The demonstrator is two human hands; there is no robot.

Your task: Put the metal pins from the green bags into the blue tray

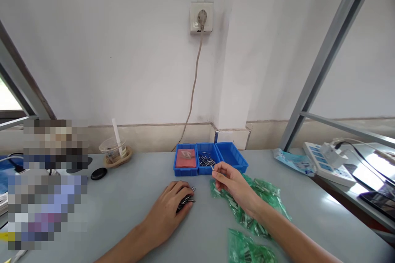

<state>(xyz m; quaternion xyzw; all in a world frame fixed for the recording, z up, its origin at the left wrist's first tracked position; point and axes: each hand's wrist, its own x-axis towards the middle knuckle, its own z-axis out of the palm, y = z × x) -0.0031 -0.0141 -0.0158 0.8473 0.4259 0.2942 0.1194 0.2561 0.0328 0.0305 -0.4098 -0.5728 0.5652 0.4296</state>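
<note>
My left hand (171,207) rests on the grey table, its fingers curled round a bunch of small, thin metal pins (186,200). Just in front of the middle blue bin, my right hand (231,181) is closed in a pinch. What its fingertips hold is too small to make out. More metal pins (206,159) lie loose in the middle blue bin (203,170). Beneath and beside my right forearm are green plastic bags (267,191) with small parts inside. Another green bag (247,250) lies at the table's near edge.
The left blue bin (185,172) holds a reddish piece and a small clear packet; the right blue bin (231,154) adjoins. A plastic cup (112,148) and a black oval object (99,173) stand left. A power strip (330,164) and blue packet (294,162) lie right.
</note>
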